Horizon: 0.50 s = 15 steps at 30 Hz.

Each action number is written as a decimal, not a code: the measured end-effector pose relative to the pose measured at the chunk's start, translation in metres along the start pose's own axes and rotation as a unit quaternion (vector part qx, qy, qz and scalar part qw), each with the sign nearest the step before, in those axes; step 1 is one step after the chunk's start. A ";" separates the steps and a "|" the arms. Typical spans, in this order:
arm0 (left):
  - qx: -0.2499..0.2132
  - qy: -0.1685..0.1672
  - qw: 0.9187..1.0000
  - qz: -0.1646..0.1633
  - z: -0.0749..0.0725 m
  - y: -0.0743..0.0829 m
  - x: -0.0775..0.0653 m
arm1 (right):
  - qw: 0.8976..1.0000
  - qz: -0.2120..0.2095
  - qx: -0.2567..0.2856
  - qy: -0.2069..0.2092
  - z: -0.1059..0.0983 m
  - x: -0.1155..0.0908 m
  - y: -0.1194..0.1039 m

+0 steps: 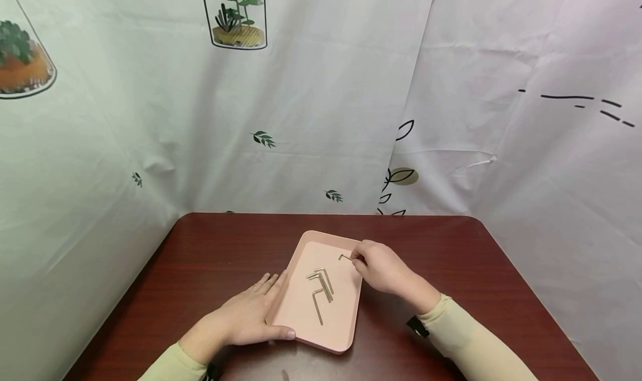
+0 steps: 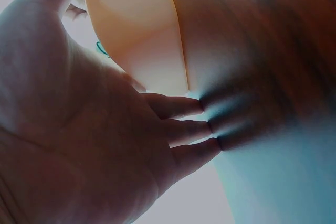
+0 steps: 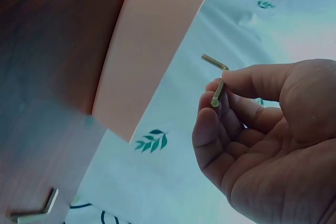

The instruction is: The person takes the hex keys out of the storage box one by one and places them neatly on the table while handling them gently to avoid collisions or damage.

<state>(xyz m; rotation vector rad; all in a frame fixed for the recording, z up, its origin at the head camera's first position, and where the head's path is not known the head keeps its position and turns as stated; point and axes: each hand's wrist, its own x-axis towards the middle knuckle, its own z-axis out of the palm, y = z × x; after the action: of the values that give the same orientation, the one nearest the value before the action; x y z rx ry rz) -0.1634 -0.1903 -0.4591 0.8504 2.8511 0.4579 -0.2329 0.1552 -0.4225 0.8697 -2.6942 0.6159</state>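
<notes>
right hand [image 1: 380, 266] pinched one hex key [image 1: 345, 257] above tray [image 1: 340, 317] near far right corner; left hand [image 1: 244, 317], fingers straight, touched tray's left side; other hex keys [image 1: 325, 288] lay inside.

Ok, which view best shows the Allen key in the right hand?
The right wrist view: the Allen key shows close up, both legs of its bend visible, pinched by the right hand. The head view shows it small, partly covered by the hand; the left wrist view doesn't show it.
</notes>
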 end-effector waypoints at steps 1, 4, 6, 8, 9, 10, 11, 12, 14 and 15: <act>0.000 0.000 1.000 0.000 0.000 0.000 0.000 | 1.000 0.005 -0.001 0.002 -0.001 -0.001 0.002; 0.000 0.000 1.000 0.000 0.001 0.000 0.000 | 1.000 0.010 -0.001 0.005 -0.003 -0.003 0.007; 0.000 -0.001 1.000 0.000 0.001 0.000 0.000 | 1.000 0.012 -0.002 0.007 -0.004 -0.004 0.011; 0.002 -0.001 1.000 -0.001 0.001 0.000 0.000 | 1.000 0.015 -0.005 0.008 -0.006 -0.005 0.015; 0.003 -0.002 1.000 -0.001 0.000 0.000 0.000 | 1.000 0.016 -0.006 0.010 -0.006 -0.006 0.016; 0.003 -0.003 1.000 -0.002 0.000 0.000 0.000 | 1.000 0.018 -0.007 0.010 -0.007 -0.006 0.018; 0.002 -0.003 1.000 -0.002 0.000 0.000 0.000 | 1.000 0.019 -0.007 0.011 -0.008 -0.007 0.020; 0.002 -0.004 1.000 -0.003 0.000 0.000 0.001 | 1.000 0.022 -0.007 0.010 -0.008 -0.007 0.021; 0.002 -0.005 1.000 -0.003 0.000 0.000 0.001 | 0.999 0.031 -0.006 0.006 -0.010 -0.008 0.025; 0.003 -0.005 1.000 -0.002 0.000 0.000 0.001 | 0.999 0.036 -0.005 0.005 -0.011 -0.008 0.026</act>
<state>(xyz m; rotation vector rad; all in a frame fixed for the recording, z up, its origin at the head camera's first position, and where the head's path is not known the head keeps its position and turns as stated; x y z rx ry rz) -0.1643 -0.1899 -0.4593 0.8450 2.8454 0.4442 -0.2409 0.1838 -0.4241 0.7687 -2.7269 0.6182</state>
